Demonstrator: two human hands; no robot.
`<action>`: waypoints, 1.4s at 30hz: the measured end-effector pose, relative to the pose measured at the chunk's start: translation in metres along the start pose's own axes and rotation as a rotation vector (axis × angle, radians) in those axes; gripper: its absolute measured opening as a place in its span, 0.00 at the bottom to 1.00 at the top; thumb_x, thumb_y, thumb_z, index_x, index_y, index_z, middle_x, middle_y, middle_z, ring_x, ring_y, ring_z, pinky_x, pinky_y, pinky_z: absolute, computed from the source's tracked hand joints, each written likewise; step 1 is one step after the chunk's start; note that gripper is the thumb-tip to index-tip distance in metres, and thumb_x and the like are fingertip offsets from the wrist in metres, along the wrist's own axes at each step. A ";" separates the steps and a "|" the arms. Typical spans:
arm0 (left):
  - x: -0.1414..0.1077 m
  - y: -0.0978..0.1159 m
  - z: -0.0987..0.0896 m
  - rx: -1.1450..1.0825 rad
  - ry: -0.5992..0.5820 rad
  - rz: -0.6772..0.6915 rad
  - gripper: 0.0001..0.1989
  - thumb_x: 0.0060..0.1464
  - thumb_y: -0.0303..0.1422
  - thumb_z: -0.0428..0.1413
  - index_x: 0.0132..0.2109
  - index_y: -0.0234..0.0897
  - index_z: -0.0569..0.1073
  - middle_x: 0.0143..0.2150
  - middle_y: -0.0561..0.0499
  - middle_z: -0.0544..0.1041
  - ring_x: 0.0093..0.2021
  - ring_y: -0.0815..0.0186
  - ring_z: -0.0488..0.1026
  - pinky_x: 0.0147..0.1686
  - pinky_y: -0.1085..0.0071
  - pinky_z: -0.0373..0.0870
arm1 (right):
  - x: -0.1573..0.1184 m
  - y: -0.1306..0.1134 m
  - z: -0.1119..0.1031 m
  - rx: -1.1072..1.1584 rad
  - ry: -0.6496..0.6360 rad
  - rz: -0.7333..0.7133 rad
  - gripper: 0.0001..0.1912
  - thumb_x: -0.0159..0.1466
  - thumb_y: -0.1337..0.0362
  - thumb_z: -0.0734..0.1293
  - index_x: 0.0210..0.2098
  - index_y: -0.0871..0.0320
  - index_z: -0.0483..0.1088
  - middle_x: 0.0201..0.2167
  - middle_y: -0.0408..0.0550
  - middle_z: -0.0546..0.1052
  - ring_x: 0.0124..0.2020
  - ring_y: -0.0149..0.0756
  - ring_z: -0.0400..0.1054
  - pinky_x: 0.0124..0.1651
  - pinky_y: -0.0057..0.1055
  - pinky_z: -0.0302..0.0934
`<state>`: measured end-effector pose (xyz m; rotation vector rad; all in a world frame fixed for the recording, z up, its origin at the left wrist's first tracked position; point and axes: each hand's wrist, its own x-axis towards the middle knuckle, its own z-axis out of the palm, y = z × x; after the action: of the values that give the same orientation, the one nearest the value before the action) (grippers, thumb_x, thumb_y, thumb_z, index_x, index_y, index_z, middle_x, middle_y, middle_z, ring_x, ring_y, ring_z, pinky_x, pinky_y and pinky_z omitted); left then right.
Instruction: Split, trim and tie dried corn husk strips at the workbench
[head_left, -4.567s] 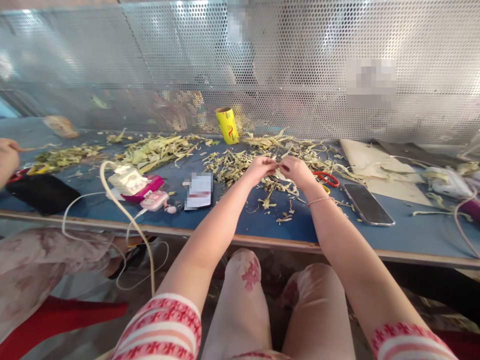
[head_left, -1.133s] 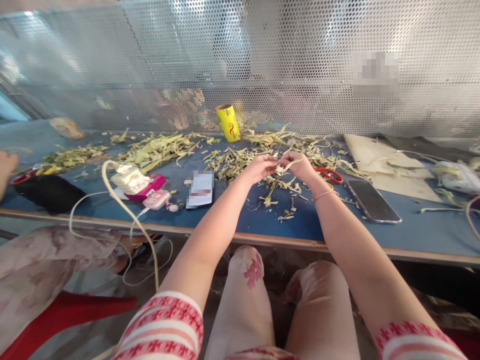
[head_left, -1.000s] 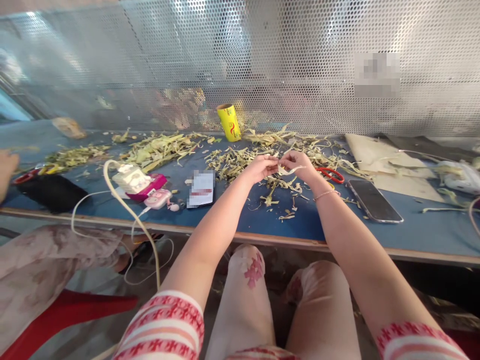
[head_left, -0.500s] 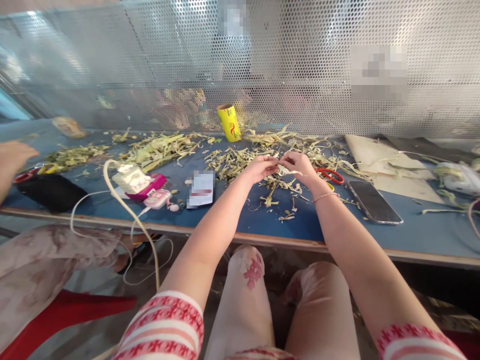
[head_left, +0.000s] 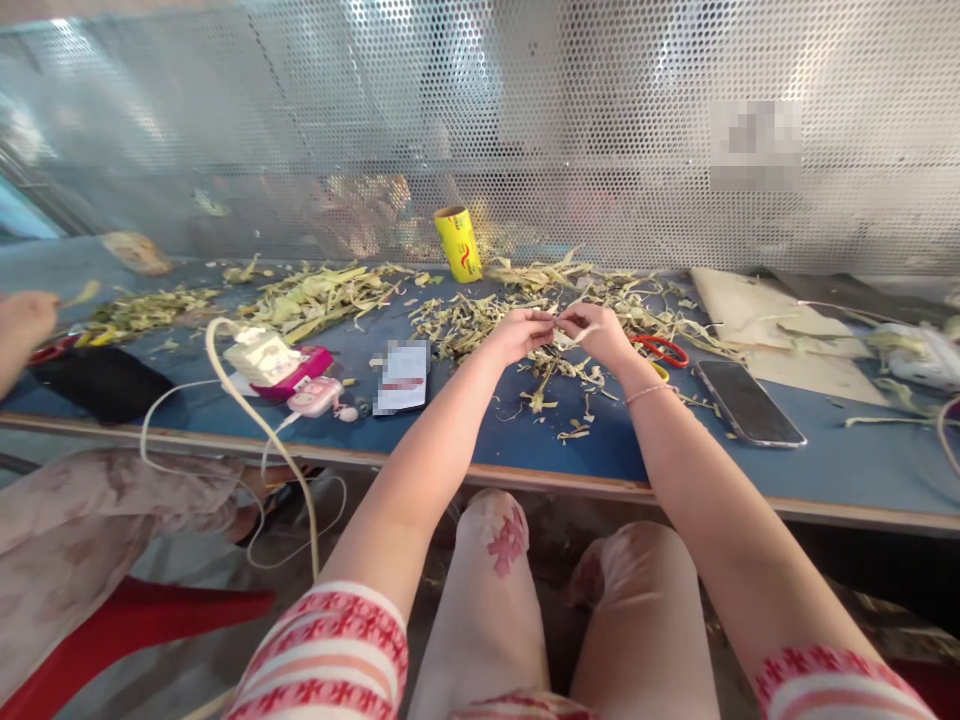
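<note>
My left hand (head_left: 523, 334) and my right hand (head_left: 598, 331) meet fingertip to fingertip above the loose plant scraps (head_left: 457, 322) on the blue table. Between them is a thin, pale strip of dried plant (head_left: 576, 338), pinched by both hands; part of it is hidden behind the fingers. Close to my right wrist lie scissors with red handles (head_left: 661, 350), partly covered by my arm. A bracelet circles that wrist.
A yellow cardboard tube (head_left: 459, 245) stands by the perforated metal screen (head_left: 525, 130). Left are a charger plug (head_left: 264, 358), cables, a phone (head_left: 403, 378) and a black pouch (head_left: 105, 382), with a co-worker's hand (head_left: 26, 325) above. Another phone (head_left: 750, 402) and cardboard (head_left: 795, 350) lie right.
My hands stay almost in place, with the pale strip shifted slightly at my fingers. At the far left, the co-worker's hand has drawn back and now shows a leaf piece at its fingertips.
</note>
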<state>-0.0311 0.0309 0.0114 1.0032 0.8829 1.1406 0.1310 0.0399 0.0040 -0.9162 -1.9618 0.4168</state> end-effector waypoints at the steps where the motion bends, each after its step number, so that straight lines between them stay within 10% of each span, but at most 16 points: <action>1: 0.000 0.000 0.000 0.008 -0.004 0.008 0.08 0.50 0.14 0.55 0.32 0.29 0.68 0.22 0.54 0.73 0.22 0.75 0.72 0.34 0.75 0.72 | 0.000 0.000 0.001 0.025 0.003 0.031 0.10 0.56 0.59 0.66 0.28 0.60 0.74 0.24 0.45 0.74 0.25 0.31 0.63 0.32 0.29 0.57; 42: -0.005 0.003 0.002 -0.025 -0.087 -0.014 0.06 0.53 0.17 0.54 0.33 0.29 0.70 0.24 0.54 0.74 0.25 0.75 0.74 0.37 0.75 0.72 | 0.003 -0.003 -0.001 0.556 0.044 0.270 0.21 0.40 0.51 0.77 0.22 0.59 0.69 0.20 0.42 0.72 0.23 0.28 0.64 0.29 0.29 0.61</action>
<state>-0.0309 0.0261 0.0151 1.0172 0.8038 1.0855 0.1293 0.0402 0.0081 -0.8099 -1.5568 1.0273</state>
